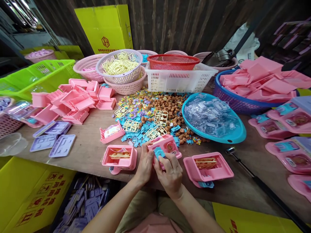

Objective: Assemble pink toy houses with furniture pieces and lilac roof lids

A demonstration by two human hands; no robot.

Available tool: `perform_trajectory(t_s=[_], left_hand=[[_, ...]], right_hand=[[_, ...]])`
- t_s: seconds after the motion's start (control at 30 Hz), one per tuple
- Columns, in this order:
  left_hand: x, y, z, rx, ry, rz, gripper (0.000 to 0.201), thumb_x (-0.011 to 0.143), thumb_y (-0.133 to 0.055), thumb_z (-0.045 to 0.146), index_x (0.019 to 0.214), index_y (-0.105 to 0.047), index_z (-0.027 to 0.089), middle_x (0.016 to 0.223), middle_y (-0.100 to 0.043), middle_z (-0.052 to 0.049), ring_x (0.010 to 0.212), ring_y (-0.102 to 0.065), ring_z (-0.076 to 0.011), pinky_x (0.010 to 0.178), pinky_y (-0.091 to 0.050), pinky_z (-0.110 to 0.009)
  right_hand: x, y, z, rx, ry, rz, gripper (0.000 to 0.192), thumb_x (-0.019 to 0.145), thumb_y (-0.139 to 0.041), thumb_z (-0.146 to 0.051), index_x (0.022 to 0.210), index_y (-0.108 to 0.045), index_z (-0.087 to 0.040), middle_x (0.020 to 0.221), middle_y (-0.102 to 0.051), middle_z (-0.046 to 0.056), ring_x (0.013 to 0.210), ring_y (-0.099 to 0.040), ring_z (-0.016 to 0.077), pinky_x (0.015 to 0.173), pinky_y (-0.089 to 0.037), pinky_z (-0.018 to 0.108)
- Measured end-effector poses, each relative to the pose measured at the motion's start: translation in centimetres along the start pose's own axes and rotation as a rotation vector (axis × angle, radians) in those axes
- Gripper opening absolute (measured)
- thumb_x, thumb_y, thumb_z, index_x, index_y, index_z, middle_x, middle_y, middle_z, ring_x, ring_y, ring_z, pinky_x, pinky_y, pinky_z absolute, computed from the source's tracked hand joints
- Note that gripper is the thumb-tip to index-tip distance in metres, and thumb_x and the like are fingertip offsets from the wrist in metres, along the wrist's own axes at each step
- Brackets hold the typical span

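Note:
A pink plastic toy housing (173,142) with a small brown figure in its round window is between my hands, above the table's front edge. My left hand (145,166) is closed on its left side. My right hand (171,171) is closed on its near edge, fingers against the blue piece (159,152) on its face. To the left sits an open pink box (119,157) with cream parts inside; another pink box (208,166) with cream parts lies to the right. Beyond them is a smaller pink piece (111,132) holding something white.
Loose blue, brown and yellow parts (155,113) form a pile behind my hands. A turquoise basin (239,134) holds clear plastic pieces. Pink shells (80,100) and purple panels (62,145) lie left. A black-handled rod (262,186) and finished-looking pink toys (291,155) lie right.

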State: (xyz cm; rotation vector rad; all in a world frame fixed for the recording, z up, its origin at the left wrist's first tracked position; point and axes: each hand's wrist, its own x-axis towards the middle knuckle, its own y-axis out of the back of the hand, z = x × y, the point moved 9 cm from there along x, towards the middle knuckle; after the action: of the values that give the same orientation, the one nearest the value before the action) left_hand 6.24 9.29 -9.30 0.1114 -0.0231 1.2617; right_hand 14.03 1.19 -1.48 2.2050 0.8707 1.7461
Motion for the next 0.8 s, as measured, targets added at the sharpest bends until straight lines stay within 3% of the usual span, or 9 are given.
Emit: perform_trajectory(t_s=[0.33, 0.8], left_hand=[[-0.02, 0.21, 0.18, 0.099, -0.017, 0.009, 0.040, 0.093, -0.025, 0.053, 0.112, -0.042, 0.022, 0.109, -0.049, -0.005, 0.103, -0.046, -0.0178, 0.095, -0.035, -0.033], [0.21, 0.12, 0.42, 0.086, -0.026, 0.001, 0.037, 0.093, -0.026, 0.050, 0.111, -0.041, 0.021, 0.104, -0.048, -0.005, 0.093, -0.047, -0.0167, 0.090, -0.037, -0.031]], right_hand=[[-0.33, -0.08, -0.13, -0.004, 0.098, 0.021, 0.005, 0.081, -0.058, -0.016, 0.084, -0.058, -0.020, 0.081, -0.060, 0.006, 0.076, -0.060, 0.0176, 0.069, -0.052, 0.031], [-0.08, -0.44, -0.74, -0.086, 0.125, -0.006, 0.005, 0.083, -0.052, -0.014, 0.084, -0.054, -0.019, 0.080, -0.055, 0.006, 0.077, -0.056, 0.0189, 0.068, -0.052, 0.032]])
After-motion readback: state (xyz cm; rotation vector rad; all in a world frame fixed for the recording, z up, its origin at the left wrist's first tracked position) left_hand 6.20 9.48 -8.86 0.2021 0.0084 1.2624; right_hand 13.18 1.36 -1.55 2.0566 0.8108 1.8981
